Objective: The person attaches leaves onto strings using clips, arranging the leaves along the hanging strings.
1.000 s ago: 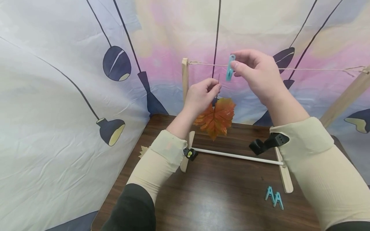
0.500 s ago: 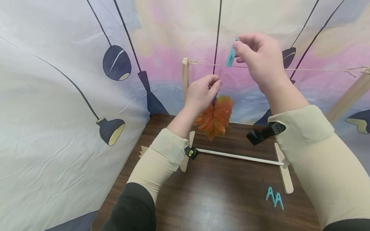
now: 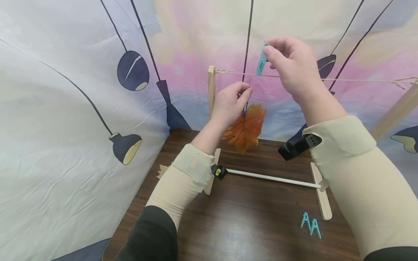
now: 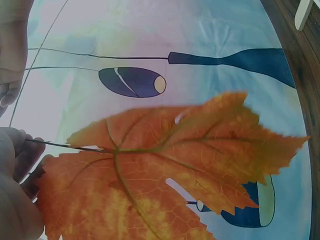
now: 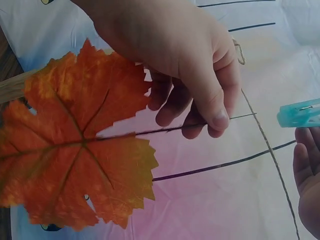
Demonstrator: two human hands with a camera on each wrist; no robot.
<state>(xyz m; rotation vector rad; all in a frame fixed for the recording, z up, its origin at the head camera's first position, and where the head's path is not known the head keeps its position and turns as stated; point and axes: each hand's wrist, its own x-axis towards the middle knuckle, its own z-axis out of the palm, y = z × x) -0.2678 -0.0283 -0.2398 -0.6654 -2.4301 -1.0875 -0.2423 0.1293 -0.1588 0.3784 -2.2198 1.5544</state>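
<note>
Between thumb and fingertips my left hand (image 3: pixel 230 103) pinches the thin stem of an orange artificial maple leaf (image 3: pixel 246 127), which hangs below the hand. In the right wrist view the stem's tip (image 5: pixel 245 116) reaches the twine line (image 5: pixel 272 155); whether it touches cannot be told. My right hand (image 3: pixel 292 67) holds a light blue clothespin (image 3: pixel 262 59) by its upper end, tilted, its lower end at or just above the twine. The right wrist view shows the clothespin (image 5: pixel 300 114) apart from the stem. Orange leaf lobes (image 4: pixel 200 150) fill much of the left wrist view.
Two blue clothespins (image 3: pixel 310 225) lie on the dark wood table (image 3: pixel 235 221) at the right. Wooden posts (image 3: pixel 211 87) hold the twine, and a white rod (image 3: pixel 274 177) joins their feet. A pale leaf (image 3: pixel 161 171) lies partly behind my left forearm.
My right hand has risen with the clothespin, from across the twine to its upper side, then stayed there. My left hand has lifted the leaf slightly, bringing its stem tip up to the twine.
</note>
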